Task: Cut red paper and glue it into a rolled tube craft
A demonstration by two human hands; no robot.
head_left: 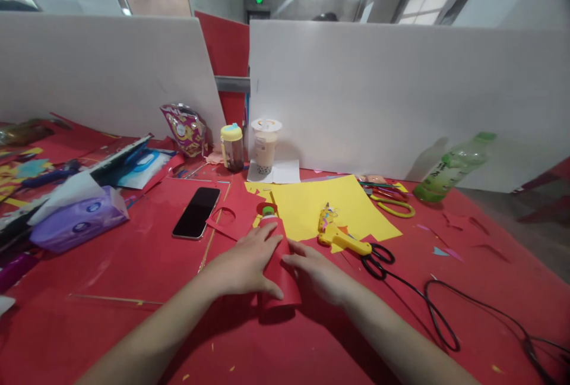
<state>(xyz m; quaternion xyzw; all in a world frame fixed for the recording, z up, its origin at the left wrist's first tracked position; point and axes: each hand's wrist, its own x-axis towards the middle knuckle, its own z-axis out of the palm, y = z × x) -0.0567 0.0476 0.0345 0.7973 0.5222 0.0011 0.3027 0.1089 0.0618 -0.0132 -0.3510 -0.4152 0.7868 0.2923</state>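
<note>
A bottle with a green cap [268, 211] lies on the red table, wrapped in red paper [280, 281]. Across the left side of the wrap rests my left hand [249, 260], its thumb low on the paper and its fingers higher up. My right hand [320, 272] presses the right side of the same roll with its fingertips. Yellow paper [303, 210] lies just beyond. Right of the roll is a yellow glue gun [345, 240] with black-handled scissors [377, 260] beside it.
A phone [196, 212], a purple tissue pack [80, 218] and a snack bag [187, 129] are on the left. Behind stand a yellow-lidded bottle [232, 147] and a drink cup [266, 146]. At right are a tilted green bottle [454, 168], yellow scissors [394, 207] and a black cable [481, 305].
</note>
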